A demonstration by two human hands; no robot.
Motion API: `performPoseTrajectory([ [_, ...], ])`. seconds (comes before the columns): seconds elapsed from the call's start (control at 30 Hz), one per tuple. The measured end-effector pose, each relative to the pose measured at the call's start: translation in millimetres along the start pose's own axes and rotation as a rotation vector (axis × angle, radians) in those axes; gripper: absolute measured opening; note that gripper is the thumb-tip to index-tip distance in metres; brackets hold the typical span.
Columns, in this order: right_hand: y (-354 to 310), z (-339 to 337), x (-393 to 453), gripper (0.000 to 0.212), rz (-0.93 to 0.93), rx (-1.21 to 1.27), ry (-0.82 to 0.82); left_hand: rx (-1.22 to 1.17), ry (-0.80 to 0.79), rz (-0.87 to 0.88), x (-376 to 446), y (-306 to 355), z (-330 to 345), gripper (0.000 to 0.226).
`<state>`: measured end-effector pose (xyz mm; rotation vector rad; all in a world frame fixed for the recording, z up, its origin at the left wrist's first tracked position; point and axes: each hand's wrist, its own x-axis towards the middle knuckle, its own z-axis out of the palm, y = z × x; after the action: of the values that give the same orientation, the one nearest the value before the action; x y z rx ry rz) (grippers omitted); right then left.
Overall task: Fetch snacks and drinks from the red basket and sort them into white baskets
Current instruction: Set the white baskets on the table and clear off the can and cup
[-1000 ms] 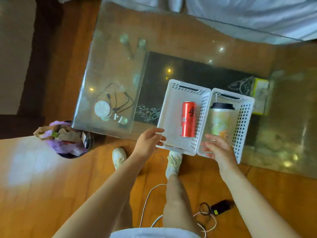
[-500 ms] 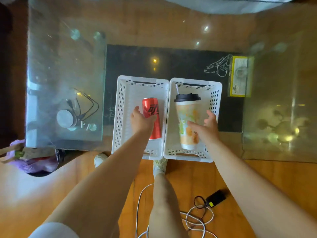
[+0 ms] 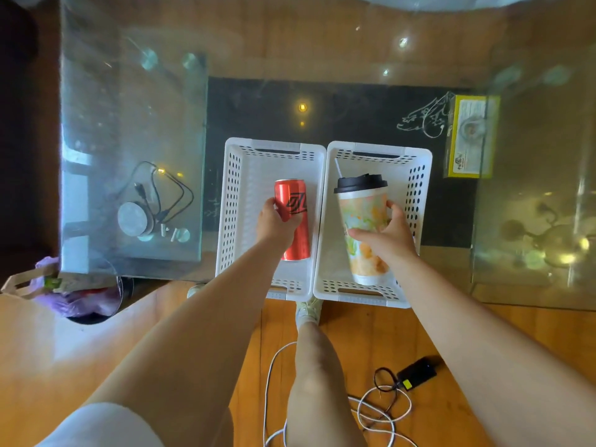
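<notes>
Two white baskets stand side by side at the glass table's near edge. In the left white basket point(image 3: 237, 195) lies a red can point(image 3: 295, 204), and my left hand point(image 3: 274, 222) is closed around its middle. In the right white basket point(image 3: 416, 188) is a paper cup point(image 3: 362, 221) with a black lid and a colourful print; my right hand point(image 3: 385, 238) grips its lower half. The red basket is out of view.
A yellow box point(image 3: 471, 137) sits right of the baskets. A round grey disc with cables point(image 3: 135, 217) lies under the glass at left. A bin with bags point(image 3: 71, 291) stands at the table's left corner. Cords and a black adapter point(image 3: 416, 374) lie on the floor.
The view swung so the baskets now sit straight ahead. Both hands moved from the basket rims inward; the left closed on the can, the right on the cup.
</notes>
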<state>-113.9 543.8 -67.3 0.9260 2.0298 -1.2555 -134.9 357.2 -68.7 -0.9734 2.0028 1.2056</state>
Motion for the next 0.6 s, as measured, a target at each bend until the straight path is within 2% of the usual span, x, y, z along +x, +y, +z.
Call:
performPoseTrajectory([
  [0.03,1.0,-1.9,-3.2,0.089,-0.004,0.012,0.02,-0.022,-0.002,0.007,-1.9,0.1,-1.2,0.022],
  [0.2,8.7,-14.4,-32.9,0.084,-0.02,0.13,0.037,-0.17,-0.027,0.06,-23.2,-4.3,-20.0,0.044],
  [0.3,4.9,-17.6,-59.6,0.084,-0.058,0.148,0.017,-0.242,-0.032,0.115,-42.6,-15.6,-41.9,0.043],
  [0.47,-22.7,3.0,-110.8,0.083,-0.115,0.161,-0.065,-0.309,-0.007,0.153,-79.8,-56.9,-89.3,0.053],
  [0.6,-50.6,46.0,-152.6,0.078,-0.152,0.131,-0.181,-0.42,0.058,0.147,-106.4,-99.7,-138.4,0.057],
])
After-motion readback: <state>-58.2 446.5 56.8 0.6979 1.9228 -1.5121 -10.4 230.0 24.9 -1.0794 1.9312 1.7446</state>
